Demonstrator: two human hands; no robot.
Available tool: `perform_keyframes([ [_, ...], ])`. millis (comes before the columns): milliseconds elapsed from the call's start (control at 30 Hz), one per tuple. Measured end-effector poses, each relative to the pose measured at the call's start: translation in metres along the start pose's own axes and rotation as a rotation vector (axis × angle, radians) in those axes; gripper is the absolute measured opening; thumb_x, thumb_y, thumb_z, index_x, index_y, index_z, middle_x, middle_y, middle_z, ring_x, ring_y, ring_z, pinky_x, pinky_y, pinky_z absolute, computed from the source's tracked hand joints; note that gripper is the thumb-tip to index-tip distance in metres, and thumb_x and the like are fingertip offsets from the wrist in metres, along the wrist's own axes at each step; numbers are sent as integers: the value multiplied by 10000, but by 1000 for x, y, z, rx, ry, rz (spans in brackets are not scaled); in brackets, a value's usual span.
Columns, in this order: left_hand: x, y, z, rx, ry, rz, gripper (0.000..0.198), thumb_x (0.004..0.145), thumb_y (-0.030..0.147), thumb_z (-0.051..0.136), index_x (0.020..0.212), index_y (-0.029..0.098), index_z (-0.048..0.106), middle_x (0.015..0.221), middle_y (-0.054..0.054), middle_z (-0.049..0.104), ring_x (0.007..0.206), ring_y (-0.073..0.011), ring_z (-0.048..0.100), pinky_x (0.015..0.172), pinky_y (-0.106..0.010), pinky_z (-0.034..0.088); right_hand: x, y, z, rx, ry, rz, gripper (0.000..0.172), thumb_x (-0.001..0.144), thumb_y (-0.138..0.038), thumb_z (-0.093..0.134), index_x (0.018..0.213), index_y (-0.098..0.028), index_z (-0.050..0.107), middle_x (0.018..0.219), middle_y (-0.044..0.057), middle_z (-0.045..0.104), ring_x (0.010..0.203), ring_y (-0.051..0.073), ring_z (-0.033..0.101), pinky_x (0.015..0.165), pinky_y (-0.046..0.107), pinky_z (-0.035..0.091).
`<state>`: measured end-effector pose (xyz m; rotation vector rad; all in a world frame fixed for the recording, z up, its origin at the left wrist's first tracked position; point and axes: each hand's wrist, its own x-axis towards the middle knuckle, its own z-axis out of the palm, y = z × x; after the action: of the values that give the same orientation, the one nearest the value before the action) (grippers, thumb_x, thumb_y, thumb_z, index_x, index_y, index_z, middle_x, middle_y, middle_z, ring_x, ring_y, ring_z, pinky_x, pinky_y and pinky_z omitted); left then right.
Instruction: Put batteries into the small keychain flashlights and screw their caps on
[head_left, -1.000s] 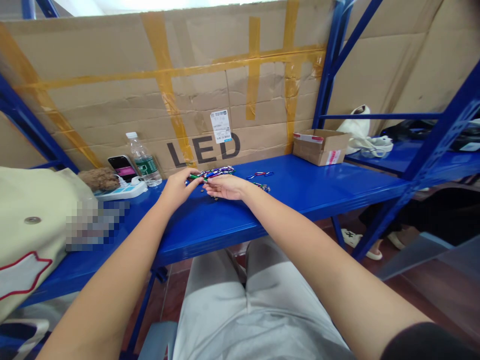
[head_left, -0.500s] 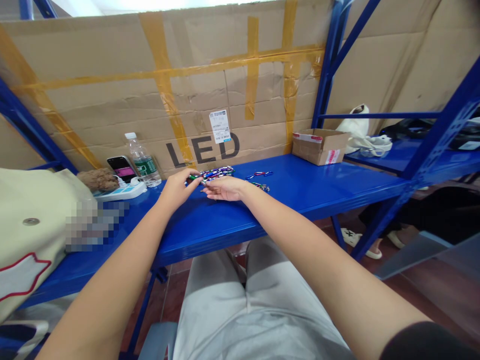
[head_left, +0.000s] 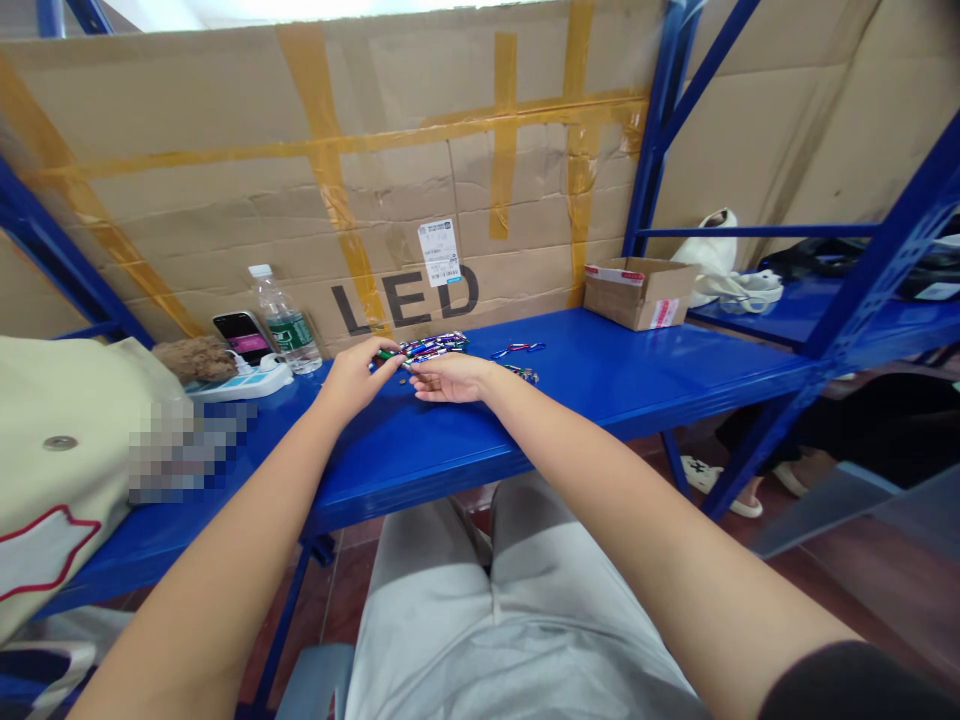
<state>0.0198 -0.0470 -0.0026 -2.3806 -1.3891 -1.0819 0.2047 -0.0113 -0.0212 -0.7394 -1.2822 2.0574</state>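
Note:
My left hand (head_left: 354,375) is closed, thumb and fingers pinching a small shiny green metal piece (head_left: 385,354) above the blue shelf. My right hand (head_left: 452,380) meets it from the right, palm turned partly up, its thumb and fingers closed at the silvery end of the same piece. The piece's exact kind is hidden by the fingers. Just behind the hands lies a pile of shiny coloured metal pieces (head_left: 442,343), purple, blue, green and silver. To their right rest blue and red carabiners (head_left: 519,348). More small pieces (head_left: 523,373) show past my right wrist.
A water bottle (head_left: 291,325), a phone (head_left: 244,338) and a white power strip (head_left: 255,383) stand at the left, beside a cream bag (head_left: 67,440). A small cardboard box (head_left: 637,292) sits at the back right. Large cardboard (head_left: 405,200) walls the shelf's back.
My right fingers have curled in slightly, and a small dark bit on the shelf below them shows more plainly. My left hand stays in place.

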Motion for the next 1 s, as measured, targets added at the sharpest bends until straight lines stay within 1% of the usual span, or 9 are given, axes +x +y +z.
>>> perform_keyframes([
  [167, 0, -1, 0, -4, 7, -4, 296, 845, 402, 520, 966, 165, 650, 932, -71, 719, 760, -190, 635, 747, -301, 497, 1, 1, -1, 10, -2, -3, 118, 924, -160, 549, 838, -115, 615, 658, 9, 645, 587, 69, 614, 669, 215, 574],
  [600, 0, -2, 1, 16, -25, -2, 288, 856, 401, 523, 979, 173, 651, 962, -68, 719, 785, -191, 636, 778, -302, 503, 0, 1, 1, 6, 3, 7, 122, 934, -161, 532, 842, -119, 599, 639, 2, 636, 569, 68, 610, 634, 209, 576],
  [1000, 1, -1, 1, -5, -8, -7, 270, 844, 375, 537, 975, 171, 657, 951, -66, 720, 771, -183, 640, 763, -293, 511, -1, -1, 1, 43, -22, 45, 152, 944, -170, 498, 826, -127, 585, 627, 9, 616, 566, 80, 606, 623, 213, 575],
])
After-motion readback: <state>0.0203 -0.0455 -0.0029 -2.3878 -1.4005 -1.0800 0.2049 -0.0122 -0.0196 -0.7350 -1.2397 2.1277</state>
